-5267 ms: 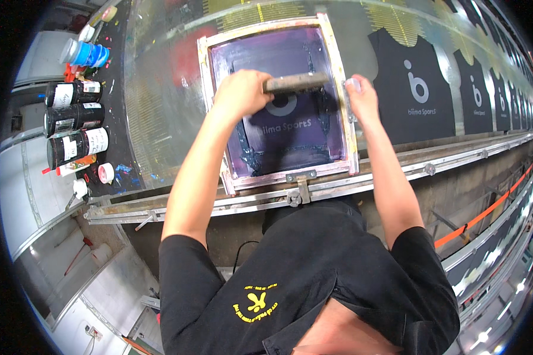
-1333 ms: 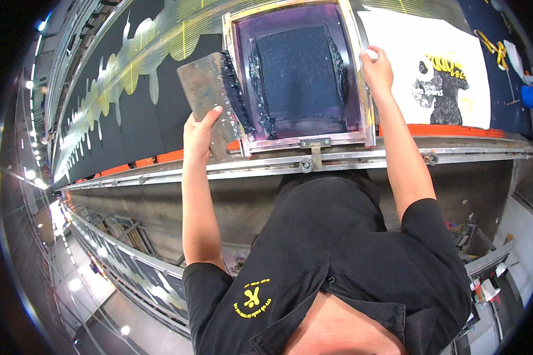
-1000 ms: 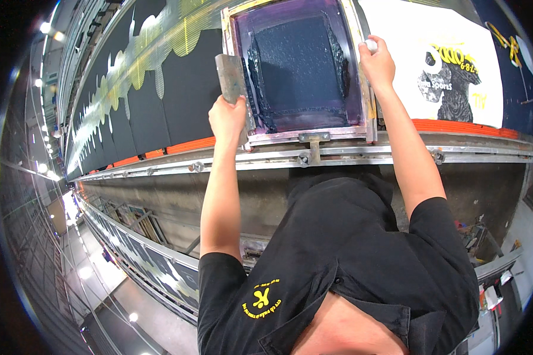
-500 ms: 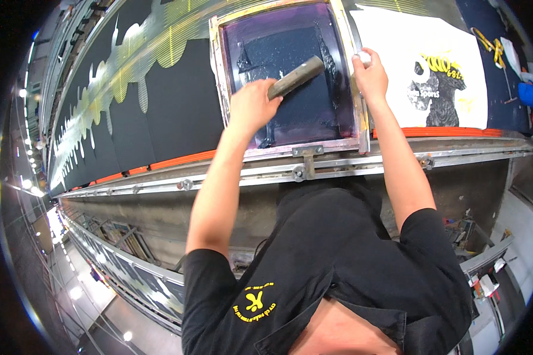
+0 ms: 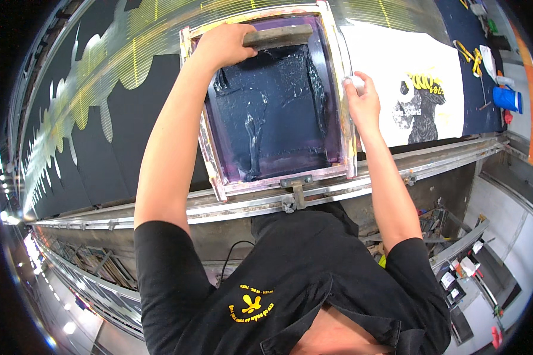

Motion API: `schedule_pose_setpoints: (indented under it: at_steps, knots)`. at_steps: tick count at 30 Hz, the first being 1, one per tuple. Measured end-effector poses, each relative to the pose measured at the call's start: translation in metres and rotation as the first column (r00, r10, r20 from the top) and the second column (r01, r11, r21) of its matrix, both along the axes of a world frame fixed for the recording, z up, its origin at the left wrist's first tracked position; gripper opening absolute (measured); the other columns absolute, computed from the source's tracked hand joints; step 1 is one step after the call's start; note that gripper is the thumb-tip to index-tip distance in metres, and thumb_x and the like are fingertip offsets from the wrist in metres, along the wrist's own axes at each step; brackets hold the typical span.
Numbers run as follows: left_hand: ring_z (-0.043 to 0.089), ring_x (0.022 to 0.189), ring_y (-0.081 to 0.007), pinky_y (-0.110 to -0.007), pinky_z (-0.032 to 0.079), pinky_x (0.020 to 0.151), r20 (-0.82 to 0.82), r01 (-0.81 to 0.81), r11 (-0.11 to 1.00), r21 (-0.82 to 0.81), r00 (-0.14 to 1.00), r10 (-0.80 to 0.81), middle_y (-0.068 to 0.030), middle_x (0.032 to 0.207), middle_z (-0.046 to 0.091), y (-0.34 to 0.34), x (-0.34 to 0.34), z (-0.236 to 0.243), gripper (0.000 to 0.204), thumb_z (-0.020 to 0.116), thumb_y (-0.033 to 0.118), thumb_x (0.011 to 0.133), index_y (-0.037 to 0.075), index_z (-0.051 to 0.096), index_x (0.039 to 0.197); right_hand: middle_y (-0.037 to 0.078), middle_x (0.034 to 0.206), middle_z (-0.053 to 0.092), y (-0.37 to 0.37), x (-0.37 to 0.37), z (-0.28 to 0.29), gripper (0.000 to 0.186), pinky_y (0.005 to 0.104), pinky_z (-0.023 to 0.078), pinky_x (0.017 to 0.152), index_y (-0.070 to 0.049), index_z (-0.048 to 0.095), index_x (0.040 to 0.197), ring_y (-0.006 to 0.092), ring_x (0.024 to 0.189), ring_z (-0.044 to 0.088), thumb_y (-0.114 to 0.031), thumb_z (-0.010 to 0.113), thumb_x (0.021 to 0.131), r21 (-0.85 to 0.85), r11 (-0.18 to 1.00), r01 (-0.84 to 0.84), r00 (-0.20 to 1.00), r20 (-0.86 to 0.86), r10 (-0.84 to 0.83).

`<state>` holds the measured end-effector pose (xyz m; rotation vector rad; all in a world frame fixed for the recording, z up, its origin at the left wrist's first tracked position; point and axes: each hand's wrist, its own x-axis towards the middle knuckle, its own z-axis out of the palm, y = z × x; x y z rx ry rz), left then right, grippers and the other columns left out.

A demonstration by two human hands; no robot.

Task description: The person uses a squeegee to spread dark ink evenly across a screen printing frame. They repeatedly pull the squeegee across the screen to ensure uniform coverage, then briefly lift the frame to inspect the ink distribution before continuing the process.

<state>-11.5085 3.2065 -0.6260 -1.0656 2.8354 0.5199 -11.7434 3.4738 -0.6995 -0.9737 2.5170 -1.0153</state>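
My left hand grips one end of a grey-brown squeegee, which lies nearly crosswise at the far end of a screen printing frame. Dark ink covers the mesh below it, with thick glossy ridges down the middle and along the right side. At the frame's right edge, my right hand is closed around a small white knob-like piece; whether that is fixed to the frame cannot be made out. A metal bracket joins the frame's near edge to the rail.
White printed fabric lies right of the frame, black fabric pieces to its left. A metal rail runs along the table's near edge. Yellow-handled scissors and a blue container are at the far right.
My left hand has carried the squeegee toward the frame's far end and turned it from slanted to nearly crosswise. The ink now shows fresh ridges. My right hand keeps its hold; the whole view has shifted.
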Motion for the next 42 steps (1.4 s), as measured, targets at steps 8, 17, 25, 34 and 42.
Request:
schedule_pose_setpoints:
  at_steps: [8,17,25,34,42]
  knots:
    - [0.076,0.092,-0.0387,-0.05,0.059,0.082,0.005,-0.005,0.99,-0.141,1.0,0.006,-0.0144,0.093,0.079,0.004,0.009,-0.008,0.044,0.079,0.055,0.088,0.015,0.08,0.105,0.021,0.099,0.075,-0.162,0.012,0.064,0.036,0.0502,0.056,0.089,-0.001,0.075,0.101,0.0409,0.097,0.072,-0.032,0.086,0.085,0.036,0.651,-0.758,0.578,-0.424,0.697]
    - [0.076,0.091,-0.0364,-0.05,0.06,0.079,-0.016,-0.174,0.981,-0.089,0.985,0.173,-0.0133,0.094,0.079,0.112,0.034,-0.012,0.037,0.083,0.05,0.085,0.015,0.081,0.098,0.008,0.085,0.068,-0.072,0.054,0.035,0.031,0.0475,0.054,0.076,-0.011,0.066,0.086,0.0308,0.086,0.07,-0.033,0.087,0.08,0.2,0.646,-0.737,0.483,-0.513,0.71]
    - [0.076,0.089,-0.0299,-0.044,0.061,0.079,-0.113,-0.127,0.99,-0.056,0.986,0.12,-0.0071,0.094,0.078,0.27,0.083,-0.003,0.032,0.089,0.024,0.074,0.014,0.081,0.104,0.008,0.095,0.067,0.087,0.093,0.058,0.032,0.0439,0.05,0.081,-0.007,0.071,0.099,0.0309,0.091,0.065,-0.015,0.086,0.073,0.157,0.615,-0.773,0.549,-0.321,0.772]
    - [0.076,0.084,-0.0351,-0.05,0.059,0.072,-0.028,-0.02,0.999,-0.04,0.999,0.019,-0.0121,0.086,0.076,0.142,0.043,0.035,0.031,0.082,0.042,0.087,0.013,0.079,0.094,0.017,0.097,0.076,0.011,-0.01,0.014,0.032,0.0448,0.056,0.084,-0.004,0.076,0.117,0.0328,0.092,0.073,-0.03,0.076,0.098,-0.122,0.984,-0.13,0.977,-0.184,0.106]
    - [0.075,0.103,-0.0344,-0.05,0.059,0.088,0.054,-0.083,0.99,-0.111,0.995,0.09,-0.0104,0.105,0.08,0.039,0.018,0.039,0.041,0.08,0.049,0.089,0.022,0.081,0.119,0.007,0.08,0.073,0.003,-0.009,-0.007,0.033,0.0369,0.052,0.072,-0.012,0.076,0.124,0.0187,0.072,0.067,-0.031,0.072,0.099,-0.072,0.996,0.05,0.964,0.264,-0.03]
